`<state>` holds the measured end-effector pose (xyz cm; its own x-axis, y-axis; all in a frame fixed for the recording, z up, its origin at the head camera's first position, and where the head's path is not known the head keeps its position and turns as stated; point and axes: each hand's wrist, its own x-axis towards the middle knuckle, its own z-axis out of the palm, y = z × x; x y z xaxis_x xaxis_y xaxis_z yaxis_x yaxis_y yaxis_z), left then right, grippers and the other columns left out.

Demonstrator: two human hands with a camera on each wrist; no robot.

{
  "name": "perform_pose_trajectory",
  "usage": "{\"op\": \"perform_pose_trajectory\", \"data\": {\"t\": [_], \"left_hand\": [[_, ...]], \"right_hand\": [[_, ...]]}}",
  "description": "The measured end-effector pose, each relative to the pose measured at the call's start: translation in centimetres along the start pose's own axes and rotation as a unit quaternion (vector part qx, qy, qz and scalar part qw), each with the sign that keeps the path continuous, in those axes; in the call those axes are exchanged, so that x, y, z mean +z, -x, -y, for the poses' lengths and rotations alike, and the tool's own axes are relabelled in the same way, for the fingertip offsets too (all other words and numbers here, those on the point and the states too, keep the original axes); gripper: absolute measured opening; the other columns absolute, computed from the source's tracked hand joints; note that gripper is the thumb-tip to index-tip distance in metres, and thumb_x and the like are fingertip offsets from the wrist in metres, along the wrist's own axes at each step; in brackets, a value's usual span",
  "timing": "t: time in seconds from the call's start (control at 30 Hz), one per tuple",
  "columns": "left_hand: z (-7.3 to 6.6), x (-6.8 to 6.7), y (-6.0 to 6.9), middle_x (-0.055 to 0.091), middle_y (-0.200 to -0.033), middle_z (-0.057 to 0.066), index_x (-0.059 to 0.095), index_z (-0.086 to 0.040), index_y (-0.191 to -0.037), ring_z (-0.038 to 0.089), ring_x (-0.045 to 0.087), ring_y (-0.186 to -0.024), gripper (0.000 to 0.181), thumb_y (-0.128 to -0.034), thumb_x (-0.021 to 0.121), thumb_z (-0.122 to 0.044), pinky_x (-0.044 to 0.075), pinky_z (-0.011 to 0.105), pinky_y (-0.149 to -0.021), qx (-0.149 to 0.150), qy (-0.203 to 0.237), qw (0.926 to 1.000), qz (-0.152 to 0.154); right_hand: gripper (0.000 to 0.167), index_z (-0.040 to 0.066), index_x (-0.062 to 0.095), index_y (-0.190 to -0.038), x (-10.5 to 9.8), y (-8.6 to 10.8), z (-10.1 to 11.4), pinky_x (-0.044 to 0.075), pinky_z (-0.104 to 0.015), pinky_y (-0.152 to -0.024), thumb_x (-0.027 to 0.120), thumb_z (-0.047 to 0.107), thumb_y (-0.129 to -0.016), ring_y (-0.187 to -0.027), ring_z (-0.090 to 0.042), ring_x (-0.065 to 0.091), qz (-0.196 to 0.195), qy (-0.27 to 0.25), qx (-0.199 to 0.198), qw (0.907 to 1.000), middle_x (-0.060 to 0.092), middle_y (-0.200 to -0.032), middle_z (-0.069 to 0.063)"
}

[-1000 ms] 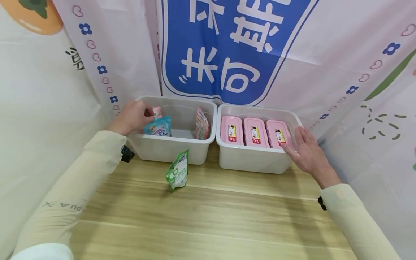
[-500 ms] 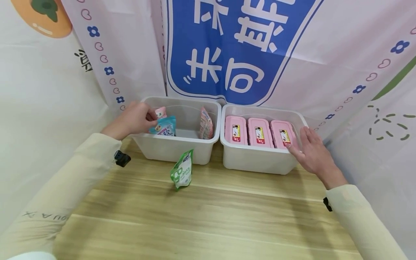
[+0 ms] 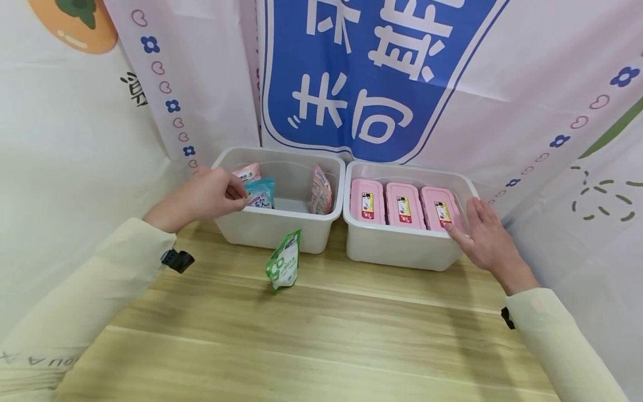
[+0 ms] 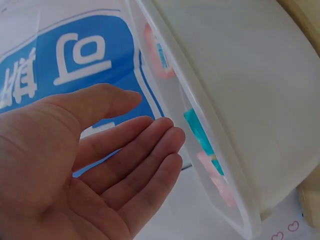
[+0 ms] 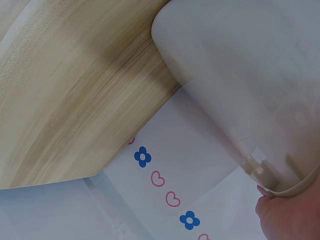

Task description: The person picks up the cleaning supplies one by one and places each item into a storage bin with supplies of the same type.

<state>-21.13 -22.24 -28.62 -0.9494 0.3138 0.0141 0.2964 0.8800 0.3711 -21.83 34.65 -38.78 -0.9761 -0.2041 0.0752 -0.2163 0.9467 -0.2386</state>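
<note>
My left hand [image 3: 206, 195] hovers at the front left rim of the left white bin [image 3: 271, 228]. Nothing is between its loosely bent fingers, and the left wrist view shows the palm bare. Just beyond the fingertips, a teal pouch [image 3: 263, 192] stands inside that bin, with a pink pouch [image 3: 249, 172] behind it. Another pink pouch [image 3: 321, 192] leans at the bin's right end. My right hand [image 3: 482, 240] rests against the front right corner of the right white bin [image 3: 397, 247], fingers extended, thumb over the rim. Three pink lidded boxes [image 3: 404, 205] sit side by side in it.
A green and white pouch [image 3: 284, 263] stands on the wooden table [image 3: 321, 335] in front of the left bin. Both bins stand close together against a printed cloth backdrop [image 3: 301, 61]. Cloth walls [image 3: 75, 184] bound the left and right sides.
My left hand has drawn back from the pouches to the front rim of the left bin. The teal pouch stays in the bin. My right hand keeps its place while the head view shifts slightly.
</note>
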Motion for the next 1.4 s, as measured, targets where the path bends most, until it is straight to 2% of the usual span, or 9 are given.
{"op": "perform_pose_trajectory", "data": {"t": [0.3,0.5,0.8,0.97,1.4], "left_hand": [[-1.6,0.4,1.6,0.081,-0.099,0.012,0.08,0.001,-0.106,0.021,0.076,-0.089,0.017,-0.0944,0.075,-0.011,0.066,0.039,-0.082,0.038,0.015,0.9992,0.002],[-2.3,1.0,2.3,0.08,-0.092,0.01,0.081,0.0,-0.098,0.016,0.074,-0.082,0.01,-0.0932,0.075,-0.006,0.066,0.034,-0.077,0.065,0.046,0.9968,0.006],[-3.3,2.4,3.6,0.078,-0.088,0.005,0.081,-0.002,-0.095,0.014,0.07,-0.08,0.01,-0.0936,0.073,-0.008,0.064,0.031,-0.074,0.058,0.044,0.9973,0.012],[-4.0,3.1,4.2,0.078,-0.088,0.005,0.081,-0.002,-0.096,0.013,0.07,-0.08,0.01,-0.0936,0.074,-0.008,0.064,0.033,-0.076,0.053,0.045,0.9975,0.009],[-5.4,5.6,5.2,0.078,-0.084,0.002,0.081,-0.004,-0.093,0.009,0.069,-0.076,0.007,-0.0916,0.076,-0.009,0.063,0.028,-0.073,0.07,0.048,0.9964,-0.004]], "right_hand": [[0.093,-0.005,-0.001,-0.166,0.0,0.1,0.0,0.014,-0.074,-0.126,0.039,0.056,-0.109,-0.161,-0.053,0.004,-0.004,-0.001,-0.002,1.0,0.003,-0.173,-0.034],[0.094,-0.003,-0.001,-0.167,0.0,0.2,0.0,0.013,-0.075,-0.126,0.039,0.059,-0.108,-0.162,-0.052,0.003,-0.006,-0.005,0.005,0.9999,0.004,-0.174,-0.033],[0.093,-0.002,-0.003,-0.167,-0.1,0.1,0.1,0.011,-0.075,-0.127,0.04,0.056,-0.108,-0.162,-0.052,0.002,-0.005,-0.004,0.004,1.0,0.003,-0.174,-0.033],[0.091,-0.006,0.001,-0.166,0.0,0.1,-0.1,0.013,-0.074,-0.127,0.038,0.054,-0.109,-0.161,-0.054,0.005,-0.009,-0.001,-0.004,1.0,0.005,-0.172,-0.036],[0.091,-0.008,0.002,-0.166,0.1,0.1,-0.1,0.016,-0.075,-0.125,0.036,0.055,-0.109,-0.16,-0.055,0.007,-0.01,0.008,-0.004,0.9999,0.006,-0.172,-0.036]]}}
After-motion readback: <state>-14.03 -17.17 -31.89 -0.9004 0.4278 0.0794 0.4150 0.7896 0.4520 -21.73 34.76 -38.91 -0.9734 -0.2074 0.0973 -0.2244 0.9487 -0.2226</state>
